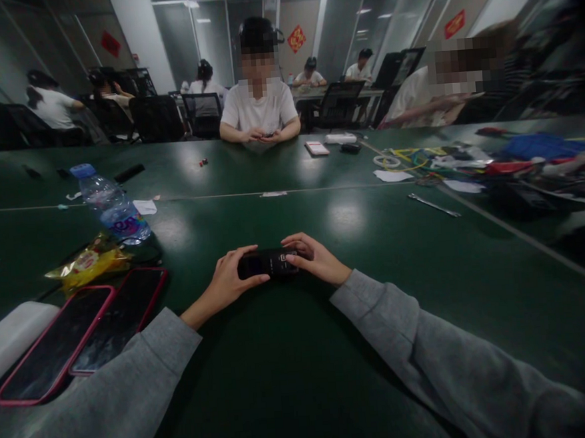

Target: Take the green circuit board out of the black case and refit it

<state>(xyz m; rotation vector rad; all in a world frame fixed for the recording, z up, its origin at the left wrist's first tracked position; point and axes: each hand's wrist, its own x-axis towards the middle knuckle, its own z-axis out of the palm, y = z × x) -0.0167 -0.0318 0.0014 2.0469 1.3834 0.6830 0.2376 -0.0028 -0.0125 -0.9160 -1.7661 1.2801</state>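
Observation:
A black handheld device (271, 263) with a small dark screen and a few light-marked buttons lies sideways at the middle of the green table. Its left end is gripped by my left hand (230, 273), thumb along the near edge and fingers over the far side. My right hand (315, 257) holds the other end, with the thumb on the buttons. Part of the right end is hidden under those fingers. Both forearms, in grey sleeves, reach in from the bottom corners.
Left of me are two red-edged phones (119, 321), a white case-like object (18, 338), a yellow snack packet (92, 261) and a leaning water bottle (114, 208). A wrench (434, 206) and tangled cables (418, 159) lie to the right. Across the table (282, 360) sits a person (258, 104).

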